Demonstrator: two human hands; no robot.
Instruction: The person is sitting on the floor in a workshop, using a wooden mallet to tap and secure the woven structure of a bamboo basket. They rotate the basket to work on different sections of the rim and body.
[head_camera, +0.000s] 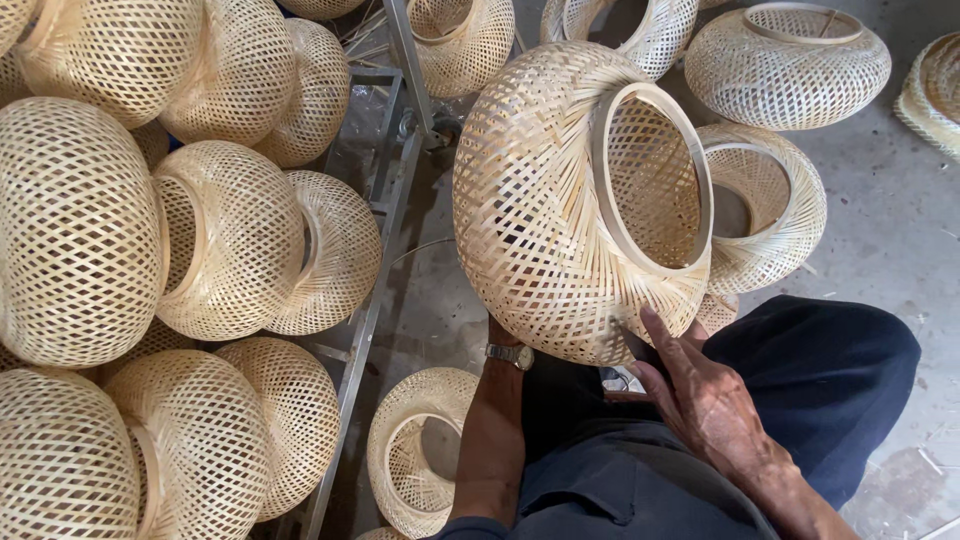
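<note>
Woven bamboo lampshade (560, 200) fills the centre of the frame, a rounded, open-lattice shell tilted so its ringed opening (655, 180) faces right and slightly up, held above the person's lap. Around it, largest first: a crowd of similar finished shades (80, 230) stacked on a metal rack (375, 290) along the left side, more shades on the grey concrete floor (900, 230) at upper right, one just behind the held shade at centre right, and another lying at bottom centre by the knee. To work this piece well, I would judge it best to keep the shell steady from below while the fingers press only the loose strip ends at the lower rim, so the lattice is not crushed. The right hand (700, 395) reaches up from lower right, fingers spread apart, fingertips touching the shade's lower edge; it is not clamped on it. The left hand (503, 332) is hidden under the shade; only the forearm and a wristwatch (510, 354) show, so its grip cannot be told.
</note>
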